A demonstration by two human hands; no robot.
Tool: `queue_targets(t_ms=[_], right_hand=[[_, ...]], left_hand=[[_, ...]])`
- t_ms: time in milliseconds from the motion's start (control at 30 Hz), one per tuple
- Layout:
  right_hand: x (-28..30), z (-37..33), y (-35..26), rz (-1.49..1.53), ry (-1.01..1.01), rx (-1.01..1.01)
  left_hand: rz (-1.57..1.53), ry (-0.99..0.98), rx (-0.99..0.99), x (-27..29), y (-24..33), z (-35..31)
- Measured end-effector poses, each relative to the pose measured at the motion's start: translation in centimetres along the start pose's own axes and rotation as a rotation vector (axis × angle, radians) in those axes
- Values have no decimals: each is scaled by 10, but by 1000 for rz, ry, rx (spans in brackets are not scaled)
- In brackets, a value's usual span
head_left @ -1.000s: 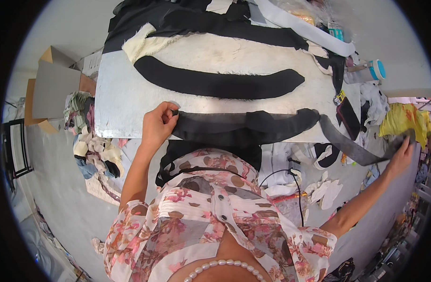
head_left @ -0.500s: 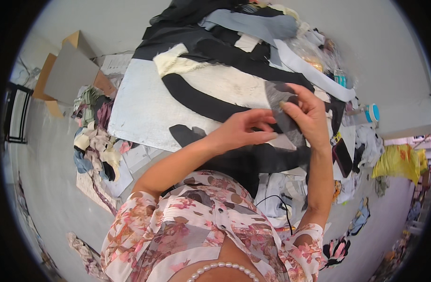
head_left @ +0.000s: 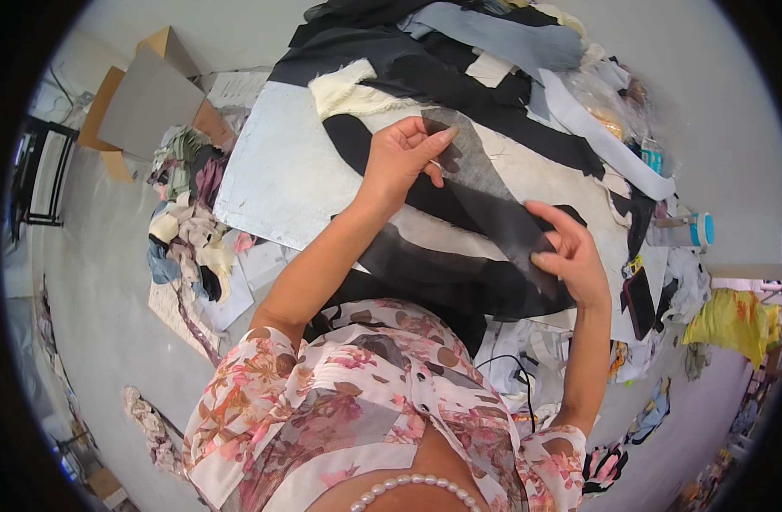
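Note:
A sheer dark-grey fabric piece [head_left: 485, 183] is stretched slantwise between my two hands, above the table [head_left: 263, 166]. My left hand [head_left: 401, 160] pinches its upper left end between thumb and fingers. Lower down on the right, my right hand [head_left: 570, 254] grips the other end, fingers bent and thumb on the cloth. Beneath it lies a curved black fabric strip [head_left: 344, 141], partly covered by my left hand and the sheer piece. Nearer my body, another dark fabric piece [head_left: 476, 286] lies along the table's front edge.
A cream frayed cloth [head_left: 344, 90] and heaped black fabric [head_left: 357, 47] lie at the back, beside a white strip [head_left: 608, 141]. On the right are a phone [head_left: 638, 303] and a blue-lidded container [head_left: 702, 229]. Fabric scraps [head_left: 186, 235] and a cardboard box [head_left: 143, 107] stand left.
My hands have moved apart, left hand up and leftward, right hand lower. The sheer fabric, earlier bunched at my right hand, is now spread between both. The view has shifted slightly.

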State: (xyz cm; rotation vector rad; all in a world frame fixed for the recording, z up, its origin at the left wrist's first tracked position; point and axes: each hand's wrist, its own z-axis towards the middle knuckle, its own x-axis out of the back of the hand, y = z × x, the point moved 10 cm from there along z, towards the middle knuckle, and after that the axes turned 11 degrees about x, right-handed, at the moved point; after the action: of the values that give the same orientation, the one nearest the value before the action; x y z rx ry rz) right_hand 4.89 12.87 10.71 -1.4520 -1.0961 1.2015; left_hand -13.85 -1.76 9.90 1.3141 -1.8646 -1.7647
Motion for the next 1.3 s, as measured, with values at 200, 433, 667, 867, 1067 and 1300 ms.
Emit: queue_targets(t_ms=[200,433,667,867,1067,1300], right_hand=[[8,-7,16,-154,24,-40],[-8,36,35,-480,21,-53],[-19,71,45,-745,-30,-15],[-21,78,53,-762,-43,31],[-16,80,54,-778,-32,56],[-13,81,53,-796,-27,53]], left_hand=[[65,170,86,84,-24,-12],[436,449,-13,162,-11,-12],[771,680,-91,197,7,13],[939,751,-68,205,13,18],[1067,762,20,197,15,19],[1562,451,-356,115,0,32]])
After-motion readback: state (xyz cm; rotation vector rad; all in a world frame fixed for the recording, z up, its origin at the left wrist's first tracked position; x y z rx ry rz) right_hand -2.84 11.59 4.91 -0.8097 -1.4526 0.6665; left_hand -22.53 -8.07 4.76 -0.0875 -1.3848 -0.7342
